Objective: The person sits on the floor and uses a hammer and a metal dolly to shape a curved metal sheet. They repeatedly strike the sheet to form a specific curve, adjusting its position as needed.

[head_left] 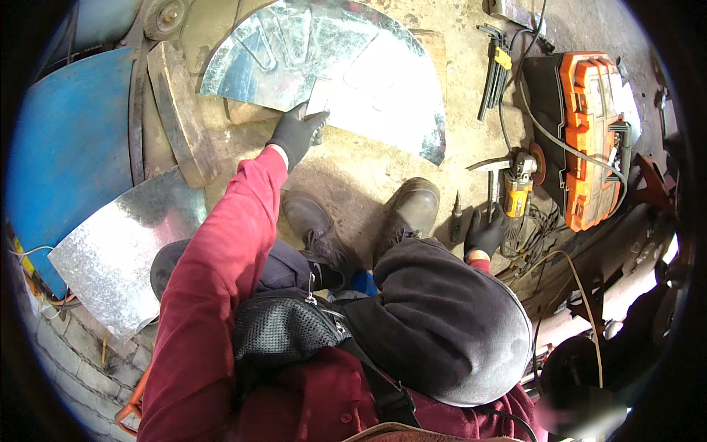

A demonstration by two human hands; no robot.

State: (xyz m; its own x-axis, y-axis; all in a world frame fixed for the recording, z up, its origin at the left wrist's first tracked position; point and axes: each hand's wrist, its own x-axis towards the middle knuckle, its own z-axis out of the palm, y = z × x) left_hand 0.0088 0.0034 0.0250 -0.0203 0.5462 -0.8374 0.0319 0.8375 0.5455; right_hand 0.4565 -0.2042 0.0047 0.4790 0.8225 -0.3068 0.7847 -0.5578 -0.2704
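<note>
Above floor (pixel 465 81), gloved hands (pixel 294 138), plate (pixel 319 96), metal sheet (pixel 346 55)

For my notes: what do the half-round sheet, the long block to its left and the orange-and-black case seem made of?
Half-round sheet: probably galvanised steel; shiny, with mottled grey patches and strong glare.
Long block: wood, rough and worn, judging by its brownish, streaked faces.
Orange-and-black case: likely hard plastic, given its moulded ribs and scuffed, coloured shell.
</note>
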